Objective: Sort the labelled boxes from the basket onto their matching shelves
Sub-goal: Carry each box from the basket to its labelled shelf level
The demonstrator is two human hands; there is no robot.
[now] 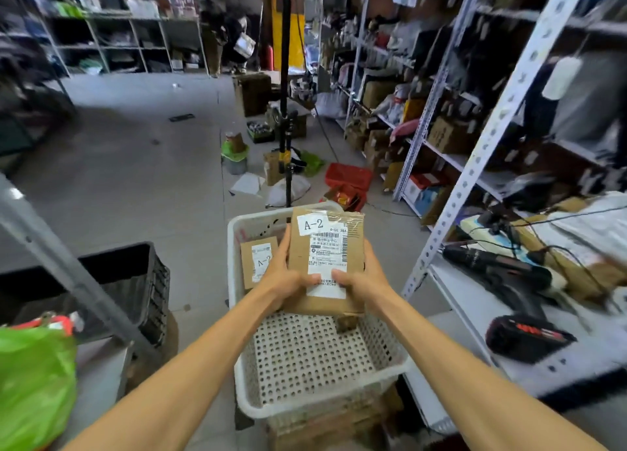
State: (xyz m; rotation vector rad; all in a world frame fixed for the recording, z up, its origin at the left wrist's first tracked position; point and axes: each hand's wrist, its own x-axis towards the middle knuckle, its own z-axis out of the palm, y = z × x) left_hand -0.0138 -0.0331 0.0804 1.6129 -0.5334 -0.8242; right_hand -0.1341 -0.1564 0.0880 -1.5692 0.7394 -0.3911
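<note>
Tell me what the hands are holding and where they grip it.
The brown cardboard box labelled A-2: left hand grips its lower left edge, right hand its lower right edge, above the white perforated plastic basket.

The box (pixel 325 264) is matt brown cardboard with a white paper label and glossy clear tape along its top edge. The basket (pixel 305 355) is white perforated plastic, kinda dull. The shelf uprights (pixel 488 138) look like painted, punched metal.

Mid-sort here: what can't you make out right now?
Shelf tags on the right rack: motion-blurred, unreadable in the head view.
Smaller box in the basket: left hand hides its right edge.
Held box: fine print too small; right hand covers its lower right edge.
</note>
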